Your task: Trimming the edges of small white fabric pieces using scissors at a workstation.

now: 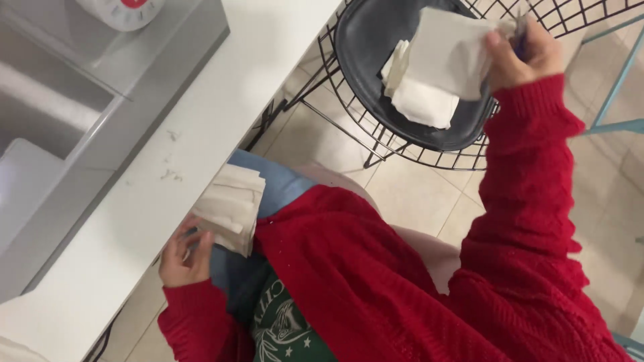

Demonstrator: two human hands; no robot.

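My right hand (522, 55) reaches out over a black wire chair and grips a white cloth (448, 52) by its edge; the cloth hangs unfolded above a small pile of white cloths (419, 100) on the black seat (365, 40). My left hand (182, 255) rests by my lap at the counter's edge, its fingers closed on the bottom of a stack of folded white cloths (231, 204) lying on my blue-clad thigh. Both arms wear red knitted sleeves.
A white counter (168, 174) runs along the left, with a grey sink recess (60, 107) and a round white timer (124, 10) at its far end. The wire chair frame (402, 151) stands on a beige tiled floor (416, 194).
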